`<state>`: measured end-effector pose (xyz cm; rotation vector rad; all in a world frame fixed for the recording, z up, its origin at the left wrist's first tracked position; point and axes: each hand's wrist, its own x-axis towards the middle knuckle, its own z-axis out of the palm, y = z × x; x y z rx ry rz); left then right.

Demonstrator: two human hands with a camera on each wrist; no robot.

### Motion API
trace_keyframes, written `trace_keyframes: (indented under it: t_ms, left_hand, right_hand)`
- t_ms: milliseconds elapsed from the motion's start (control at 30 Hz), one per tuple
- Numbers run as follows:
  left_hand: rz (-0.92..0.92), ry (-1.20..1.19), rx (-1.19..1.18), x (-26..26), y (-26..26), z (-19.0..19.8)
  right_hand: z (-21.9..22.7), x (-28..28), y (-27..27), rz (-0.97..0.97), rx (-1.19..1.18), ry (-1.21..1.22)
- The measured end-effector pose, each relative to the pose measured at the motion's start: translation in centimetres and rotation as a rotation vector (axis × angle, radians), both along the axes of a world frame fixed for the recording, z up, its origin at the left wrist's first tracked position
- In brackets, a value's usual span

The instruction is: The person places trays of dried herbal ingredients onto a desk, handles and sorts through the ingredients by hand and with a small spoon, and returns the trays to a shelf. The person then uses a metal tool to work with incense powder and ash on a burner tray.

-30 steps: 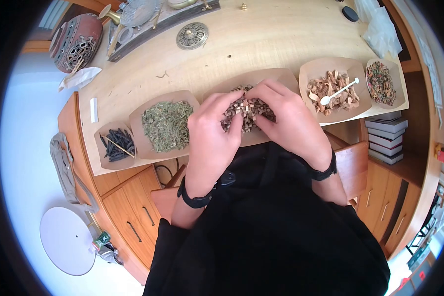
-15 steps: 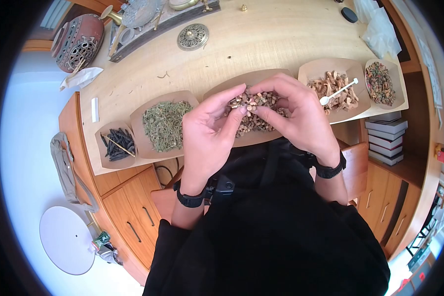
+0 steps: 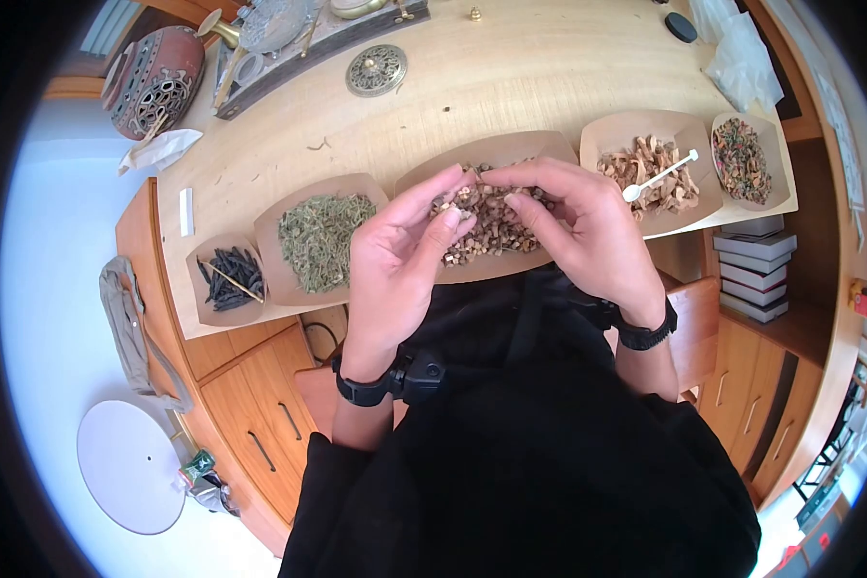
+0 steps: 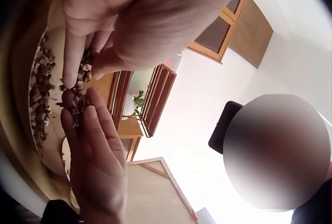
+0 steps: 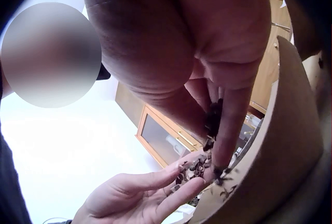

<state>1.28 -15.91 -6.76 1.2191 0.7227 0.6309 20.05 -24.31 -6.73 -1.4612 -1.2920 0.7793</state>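
Observation:
Both hands are cupped close together over a brown paper tray of dried, chopped brown pieces. My left hand holds some of these pieces along its fingers, with the thumb against them. My right hand holds more between its curled fingers and thumb, visible in the right wrist view. The fingertips of the two hands nearly meet, and the thumbs stand apart. In the right wrist view a few blurred bits fall beside the right fingertips.
Left of the hands are trays of green dried herb and black pieces. To the right stand a tray of pale chips with a white spoon and one of mixed bits. A round metal lid lies behind.
Both hands have risen from the pile with pieces in them. The thumbs have moved apart, and more of the pile shows between the wrists.

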Motion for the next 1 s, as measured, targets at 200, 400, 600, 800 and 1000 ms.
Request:
trace_keyframes:
  t_ms: [200, 400, 600, 800, 1000]
  left_hand:
    - [-0.01, 0.117, 0.179, -0.2, -0.6, 0.1]
    - [-0.066, 0.237, 0.448, -0.8, -0.5, 0.7]
    - [-0.096, 0.52, 0.818, -1.1, -0.2, 2.1]
    - [-0.163, 0.61, 0.913, 0.2, -0.5, 1.5]
    - [-0.149, 0.66, 0.941, 1.3, -0.3, 0.4]
  right_hand:
    - [0.3, 0.2, -0.4, 0.038, 0.034, -0.105]
    - [1.0, 0.6, -1.2, 0.073, 0.083, -0.236]
    - [1.6, 0.7, -2.1, 0.021, -0.002, -0.431]
    - [1.2, -0.2, -1.6, 0.032, -0.141, -0.583]
    - [-0.2, -0.8, -0.7, 0.002, -0.089, -0.58]
